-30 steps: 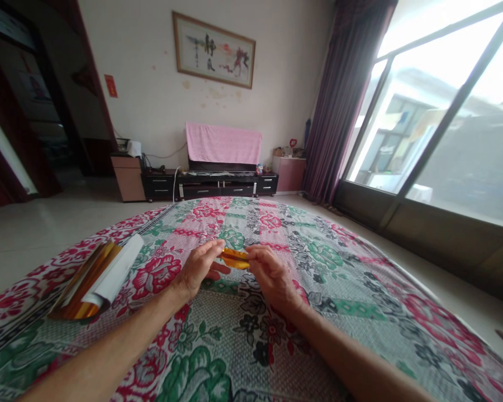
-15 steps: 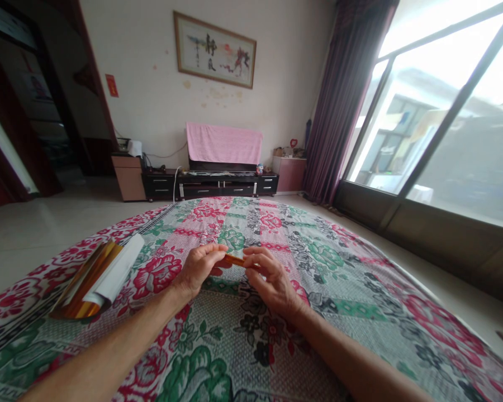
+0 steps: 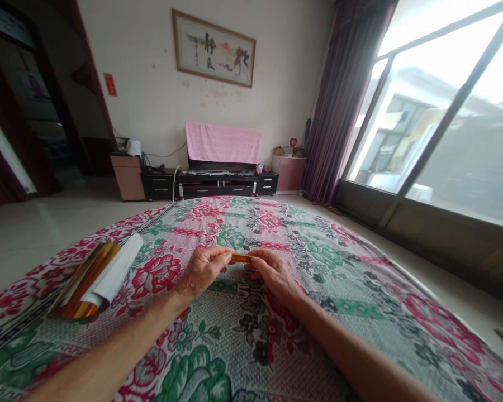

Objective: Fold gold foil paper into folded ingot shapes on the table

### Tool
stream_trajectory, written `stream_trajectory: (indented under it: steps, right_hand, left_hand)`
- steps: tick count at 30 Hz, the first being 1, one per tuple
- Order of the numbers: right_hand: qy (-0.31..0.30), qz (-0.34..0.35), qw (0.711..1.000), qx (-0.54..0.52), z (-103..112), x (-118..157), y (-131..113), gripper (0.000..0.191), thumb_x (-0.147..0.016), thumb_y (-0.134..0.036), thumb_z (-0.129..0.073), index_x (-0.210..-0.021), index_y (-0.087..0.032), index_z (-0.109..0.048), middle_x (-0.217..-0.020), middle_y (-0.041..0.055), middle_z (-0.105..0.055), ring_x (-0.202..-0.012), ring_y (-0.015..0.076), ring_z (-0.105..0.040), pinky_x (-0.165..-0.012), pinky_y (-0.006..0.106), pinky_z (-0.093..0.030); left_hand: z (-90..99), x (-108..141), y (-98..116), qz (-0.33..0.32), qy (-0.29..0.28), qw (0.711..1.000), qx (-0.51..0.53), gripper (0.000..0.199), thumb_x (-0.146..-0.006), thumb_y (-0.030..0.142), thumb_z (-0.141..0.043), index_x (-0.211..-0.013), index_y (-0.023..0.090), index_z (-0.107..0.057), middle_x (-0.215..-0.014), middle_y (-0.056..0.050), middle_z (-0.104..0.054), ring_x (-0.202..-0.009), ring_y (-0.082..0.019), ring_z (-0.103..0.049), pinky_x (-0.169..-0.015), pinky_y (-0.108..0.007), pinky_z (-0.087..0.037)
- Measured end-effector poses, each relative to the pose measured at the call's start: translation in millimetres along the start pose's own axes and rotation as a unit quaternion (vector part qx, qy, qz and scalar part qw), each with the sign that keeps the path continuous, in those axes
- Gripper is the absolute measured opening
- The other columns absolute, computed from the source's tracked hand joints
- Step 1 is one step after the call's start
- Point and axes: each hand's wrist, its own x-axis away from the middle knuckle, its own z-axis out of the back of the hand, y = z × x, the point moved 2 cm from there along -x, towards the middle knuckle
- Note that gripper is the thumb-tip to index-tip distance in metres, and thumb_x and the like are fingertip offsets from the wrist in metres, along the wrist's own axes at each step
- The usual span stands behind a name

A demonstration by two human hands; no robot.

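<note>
A narrow strip of shiny gold paper (image 3: 240, 258), apparently folded, is stretched level between my two hands above the patterned cloth. My left hand (image 3: 205, 267) pinches its left end between thumb and fingers. At the other end, my right hand (image 3: 272, 273) grips it the same way, fingers curled. Both ends of the strip are hidden under the fingertips. To the left, loosely curled sheets of gold paper (image 3: 77, 287) with white backs lie in a stack on the cloth.
A flowered red, green and grey cloth (image 3: 201, 368) covers the rounded surface before me. Farther off stand a low black cabinet (image 3: 218, 184) and a screen draped with a pink towel (image 3: 223, 143). A large window (image 3: 444, 111) and purple curtain (image 3: 339, 100) are at the right.
The strip has turned more level and shifted slightly right. My right fingers, lifted and spread before, have closed down onto its right end; my left hand has moved a little right.
</note>
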Motion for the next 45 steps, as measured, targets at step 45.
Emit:
stream_trajectory:
  steps: [45]
  right_hand:
    - [0.010, 0.009, 0.998, 0.055, 0, 0, -1, 0.024, -0.075, -0.031, -0.049, -0.085, -0.019, -0.068, -0.076, 0.0020, -0.067, -0.068, 0.0163, -0.063, -0.057, 0.025, -0.049]
  left_hand:
    - [-4.9, -3, -12, 0.103, -0.006, 0.995, -0.012, 0.034, -0.071, 0.027, -0.057, -0.100, 0.014, -0.069, -0.073, -0.005, -0.071, -0.064, -0.020, -0.067, -0.048, -0.023, -0.045]
